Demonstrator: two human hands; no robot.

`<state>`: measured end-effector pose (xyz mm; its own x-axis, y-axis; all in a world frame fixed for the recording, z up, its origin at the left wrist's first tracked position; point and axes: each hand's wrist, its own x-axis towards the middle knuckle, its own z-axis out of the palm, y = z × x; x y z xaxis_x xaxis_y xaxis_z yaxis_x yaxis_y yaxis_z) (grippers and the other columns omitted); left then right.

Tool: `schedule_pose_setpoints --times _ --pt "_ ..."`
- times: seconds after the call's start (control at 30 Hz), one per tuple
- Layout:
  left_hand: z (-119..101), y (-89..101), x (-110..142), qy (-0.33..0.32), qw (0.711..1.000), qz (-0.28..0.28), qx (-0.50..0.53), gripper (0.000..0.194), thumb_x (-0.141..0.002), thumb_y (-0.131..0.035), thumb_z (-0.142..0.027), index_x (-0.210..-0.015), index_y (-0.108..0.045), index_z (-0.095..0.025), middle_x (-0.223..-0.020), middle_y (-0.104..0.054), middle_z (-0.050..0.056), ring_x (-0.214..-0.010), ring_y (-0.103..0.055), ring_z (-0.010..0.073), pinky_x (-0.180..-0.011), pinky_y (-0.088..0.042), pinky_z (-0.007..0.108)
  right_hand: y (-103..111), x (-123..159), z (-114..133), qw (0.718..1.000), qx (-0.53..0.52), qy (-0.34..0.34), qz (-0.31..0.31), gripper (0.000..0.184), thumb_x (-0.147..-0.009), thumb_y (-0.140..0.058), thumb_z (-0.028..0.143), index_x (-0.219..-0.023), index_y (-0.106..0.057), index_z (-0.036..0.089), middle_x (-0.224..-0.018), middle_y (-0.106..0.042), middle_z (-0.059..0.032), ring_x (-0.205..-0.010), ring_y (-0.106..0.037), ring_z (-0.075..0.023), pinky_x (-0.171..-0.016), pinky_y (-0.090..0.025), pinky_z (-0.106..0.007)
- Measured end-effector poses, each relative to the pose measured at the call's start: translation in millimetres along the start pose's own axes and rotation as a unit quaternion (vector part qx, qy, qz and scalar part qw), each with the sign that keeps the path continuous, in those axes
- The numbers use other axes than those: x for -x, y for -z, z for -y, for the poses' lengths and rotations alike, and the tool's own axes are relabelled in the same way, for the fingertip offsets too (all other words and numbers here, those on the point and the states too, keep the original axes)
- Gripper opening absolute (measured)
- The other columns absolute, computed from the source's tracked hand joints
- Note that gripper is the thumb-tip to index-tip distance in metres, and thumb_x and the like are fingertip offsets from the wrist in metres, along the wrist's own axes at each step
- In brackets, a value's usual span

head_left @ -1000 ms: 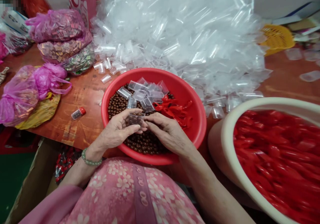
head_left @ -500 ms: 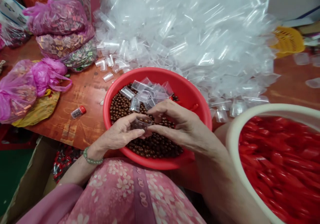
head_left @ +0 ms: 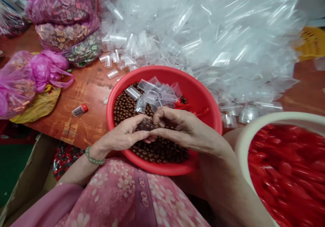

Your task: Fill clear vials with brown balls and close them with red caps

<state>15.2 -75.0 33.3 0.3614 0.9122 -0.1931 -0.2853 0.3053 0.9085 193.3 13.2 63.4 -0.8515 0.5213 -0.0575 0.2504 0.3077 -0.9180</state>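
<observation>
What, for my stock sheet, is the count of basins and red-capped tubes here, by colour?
Red basin: 1
Cream basin: 1
Red-capped tube: 1
Total: 3

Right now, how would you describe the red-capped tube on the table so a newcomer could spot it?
Start at the red basin of brown beads. On the wooden table left of its rim lies a small clear tube holding dark beads. Unlike the loose clear sleeves nearby, it has a red cap.
</observation>
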Motion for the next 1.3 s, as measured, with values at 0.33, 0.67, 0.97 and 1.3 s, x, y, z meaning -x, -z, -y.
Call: schedule_pose_setpoints --times 0.33,0.67,0.97,1.3 --pt "-4 6.2 9 -0.016 0.959 0.029 -0.282 0.015 -0.093 -0.049 -0.022 -0.105 -0.057 -0.017 -0.100 -0.064 0.003 -0.090 -0.058 0.0144 -0.084 -0.046 0.027 -20 18 13 0.987 0.154 0.020 -0.028 0.020 -0.094 -0.055 0.027 -0.080 -0.044 0.020 -0.076 -0.050 0.0018 -0.065 -0.045 -0.0109 -0.059 -0.035 -0.024" --pt "-10 6.4 6 -0.011 0.944 0.090 -0.317 0.015 -0.091 -0.051 -0.022 -0.102 -0.059 -0.018 -0.097 -0.067 0.002 -0.086 -0.059 0.0144 -0.078 -0.045 0.024 -38 38 12 0.983 0.171 -0.003 -0.062 0.016 -0.098 -0.049 0.029 -0.085 -0.049 0.020 -0.080 -0.054 -0.0002 -0.068 -0.049 -0.0129 -0.060 -0.035 -0.026" --pt "-10 4.9 6 0.011 0.945 0.065 -0.320 0.015 -0.091 -0.051 -0.022 -0.103 -0.059 -0.016 -0.091 -0.064 0.001 -0.080 -0.057 0.0123 -0.075 -0.044 0.023 -39 34 -1 0.992 0.064 -0.004 -0.109 0.025 -0.094 -0.056 0.031 -0.076 -0.041 0.022 -0.071 -0.047 0.0044 -0.062 -0.041 -0.0099 -0.057 -0.034 -0.023" --pt "-6 -1.6 0 0.027 0.995 -0.052 -0.080 0.019 -0.088 -0.059 -0.026 -0.104 -0.055 -0.017 -0.088 -0.062 0.001 -0.080 -0.059 0.0112 -0.079 -0.047 0.026 -7 36 -18 0.971 0.204 -0.038 -0.120 0.009 -0.092 -0.059 0.030 -0.091 -0.058 0.020 -0.093 -0.066 -0.0065 -0.089 -0.060 -0.0207 -0.082 -0.046 -0.036"
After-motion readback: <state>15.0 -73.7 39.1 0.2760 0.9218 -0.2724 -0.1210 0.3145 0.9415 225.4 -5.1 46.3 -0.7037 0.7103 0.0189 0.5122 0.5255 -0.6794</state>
